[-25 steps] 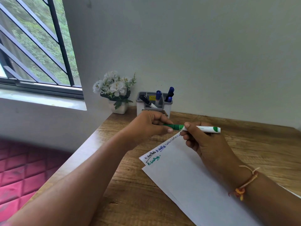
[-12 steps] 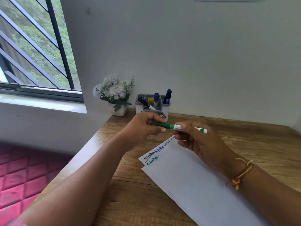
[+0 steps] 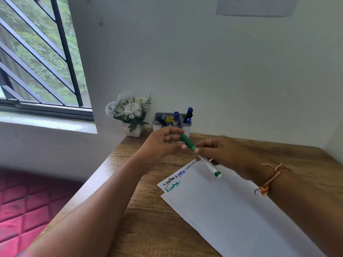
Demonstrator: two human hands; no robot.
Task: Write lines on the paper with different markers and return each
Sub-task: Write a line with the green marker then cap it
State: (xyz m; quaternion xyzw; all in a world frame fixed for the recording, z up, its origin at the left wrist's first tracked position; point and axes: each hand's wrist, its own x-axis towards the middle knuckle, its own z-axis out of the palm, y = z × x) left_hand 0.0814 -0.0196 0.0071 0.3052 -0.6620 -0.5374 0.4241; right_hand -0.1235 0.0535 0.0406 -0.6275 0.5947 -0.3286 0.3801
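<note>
Both hands meet over the far end of the wooden desk (image 3: 148,219), clamped on one green marker (image 3: 189,144). The left hand (image 3: 163,143) curls its fingers and thumb round the green cap end. The right hand (image 3: 224,152) pinches the white barrel just past the cap. The marker slants between them, its cap end up and away from the person and its green-banded tail low and free beyond the right fingers. Whether the cap is seated or slightly off cannot be told.

Directly under the grip lies the white paper (image 3: 232,210), two sheets overlapped and running back toward the person. Short handwritten lines (image 3: 173,181) in black, blue and green sit at its corner just below the left hand.

Just behind the left hand, against the wall, stands a grey marker holder (image 3: 187,127) with a black marker (image 3: 161,120) and blue markers (image 3: 176,116) in it. Left of the holder is a white flower pot (image 3: 132,129). A thread bracelet (image 3: 269,180) circles the right wrist.
</note>
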